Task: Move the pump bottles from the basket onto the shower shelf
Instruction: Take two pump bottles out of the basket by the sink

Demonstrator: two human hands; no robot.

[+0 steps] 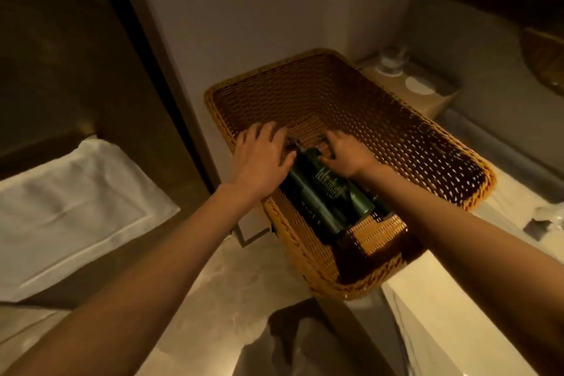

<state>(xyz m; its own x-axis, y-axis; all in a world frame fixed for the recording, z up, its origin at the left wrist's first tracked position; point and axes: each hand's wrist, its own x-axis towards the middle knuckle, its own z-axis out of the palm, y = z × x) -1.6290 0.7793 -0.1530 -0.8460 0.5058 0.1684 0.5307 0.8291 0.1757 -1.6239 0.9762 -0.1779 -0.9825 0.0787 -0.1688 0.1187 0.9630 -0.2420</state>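
Note:
A woven wicker basket (381,119) sits on the corner of a pale counter. Inside it lie dark green pump bottles on their sides, one bottle (332,186) on top of the others, its pump head pointing away from me. My left hand (259,159) reaches over the basket's left wall, fingers spread and slightly bent over the left bottle's (308,207) upper end. My right hand (346,154) lies over the neck of a bottle on the right, fingers curled down around it. The shower shelf is not in view.
A white folded towel (67,204) lies on a low surface at the left. Behind the basket stand a glass (392,61) and a brown box (415,91). The counter edge (427,299) runs along the right; a marble floor lies below.

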